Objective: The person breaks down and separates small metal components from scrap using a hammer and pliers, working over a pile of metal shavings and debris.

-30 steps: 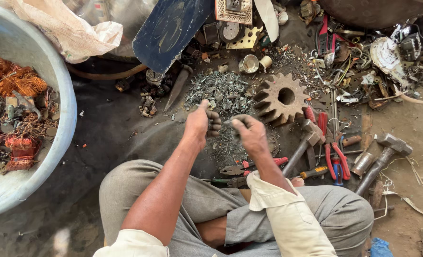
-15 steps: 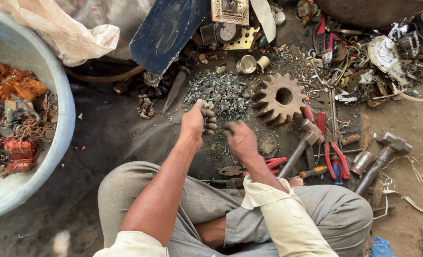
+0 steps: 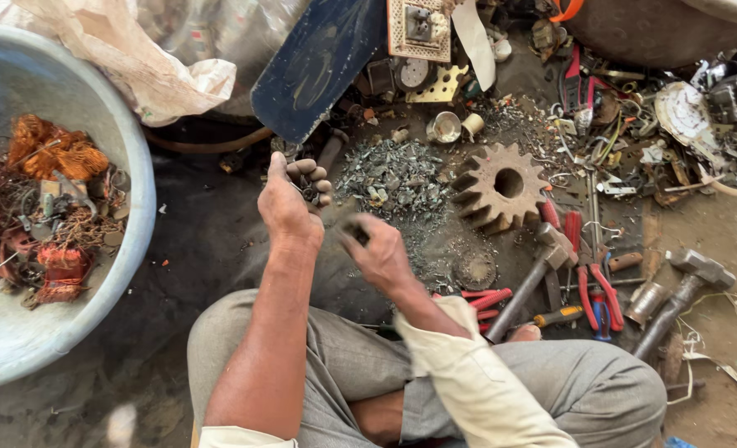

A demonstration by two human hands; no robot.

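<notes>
Small metal bits (image 3: pixel 309 192) sit inside the left hand (image 3: pixel 290 207), and its fingers (image 3: pixel 312 176) are curled shut around them. Just beside it, the right hand (image 3: pixel 381 253) is blurry, with fingers bent in over something dark; I cannot tell what it grips or how tight. Both hands hang over a dark, dirty floor (image 3: pixel 211 241), where the person sits cross-legged in grey trousers.

Past the fingertips lies a grey pile of tiny scrap pieces (image 3: pixel 393 178). Right of that pile rests a big rusty gear wheel (image 3: pixel 501 187) with a hole in its middle. Near the right hand lie two hammers (image 3: pixel 534 278) (image 3: pixel 680 290) and pliers with red handles (image 3: pixel 593 286). Further off is a heap of mixed junk (image 3: pixel 675 124).

Left of the left hand stands a wide pale blue tub (image 3: pixel 132 191) holding orange and red wire tangles (image 3: pixel 53 153). Above the left fingers leans a dark blue flat blade (image 3: pixel 319 62), and by the tub a crumpled cream sack (image 3: pixel 144 66). A cream square plate with a grid of little holes (image 3: pixel 418 29) lies at the top
</notes>
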